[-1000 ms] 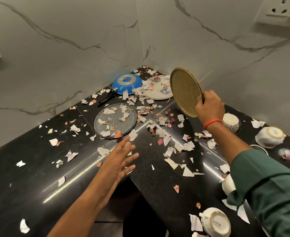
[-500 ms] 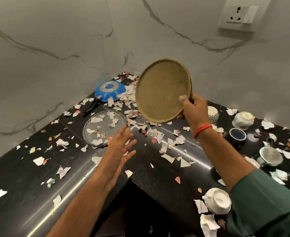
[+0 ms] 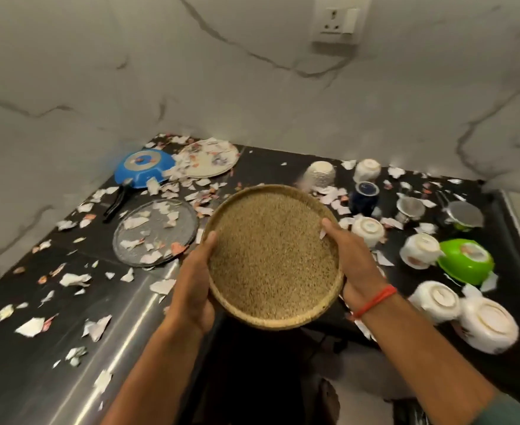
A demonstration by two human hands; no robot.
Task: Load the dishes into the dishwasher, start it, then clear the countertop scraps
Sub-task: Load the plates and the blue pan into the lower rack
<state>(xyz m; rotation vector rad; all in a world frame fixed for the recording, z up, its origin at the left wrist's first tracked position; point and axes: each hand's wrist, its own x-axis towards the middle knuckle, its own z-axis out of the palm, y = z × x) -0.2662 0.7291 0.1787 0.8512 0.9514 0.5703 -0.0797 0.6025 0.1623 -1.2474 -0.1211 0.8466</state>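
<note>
A round speckled tan plate (image 3: 272,256) is held up in front of me over the counter's inner corner, its face towards the camera. My left hand (image 3: 196,286) grips its left rim, thumb on the face. My right hand (image 3: 355,265), with a red thread at the wrist, grips the right rim. On the black countertop (image 3: 13,363) lie a grey glass plate (image 3: 156,233) and a white plate (image 3: 211,159), both strewn with paper scraps (image 3: 71,279). An upturned blue pan (image 3: 143,167) sits by the wall.
Several upturned white cups (image 3: 436,300) stand at the right, with a dark blue cup (image 3: 364,194), a green bowl (image 3: 465,260) and two metal strainers (image 3: 410,207). Marble walls close the corner; a socket (image 3: 338,19) is above. A dark gap opens below the counter edge.
My right hand brought the tan plate down from upright near the wall to in front of me, and my left hand rose and took hold of its left rim. The view swung right.
</note>
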